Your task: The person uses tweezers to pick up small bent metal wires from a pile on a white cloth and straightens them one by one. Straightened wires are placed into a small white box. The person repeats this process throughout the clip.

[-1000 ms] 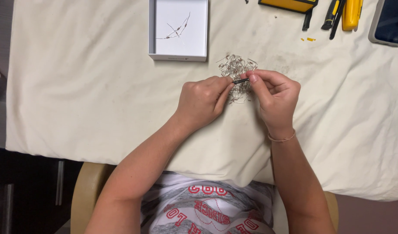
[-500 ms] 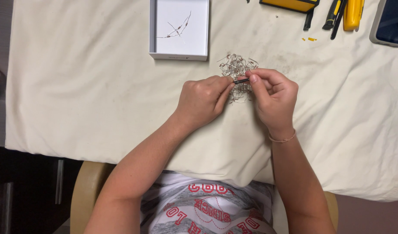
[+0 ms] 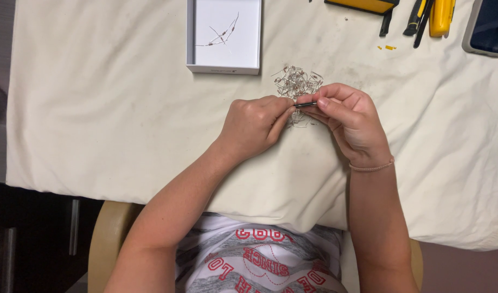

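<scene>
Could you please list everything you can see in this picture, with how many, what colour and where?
cloth: one, cream, covering the table
shallow box: one, white, open, top centre
parts in the box: a few, thin wire leads, count unclear
pile of wire-legged parts: many, silvery with brownish bodies, just beyond the hands
small dark piece: one, black, pinched between the two hands
yellow and black tools: several, top right, cut off by the edge
yellow scraps: two or so, below the tools
phone: one, dark, top right corner
chair: one, tan, under the person
bracelet: one, pinkish, right wrist
shirt: grey and white with red print
left hand: fingers on the dark piece
right hand: fingers on the dark piece
</scene>
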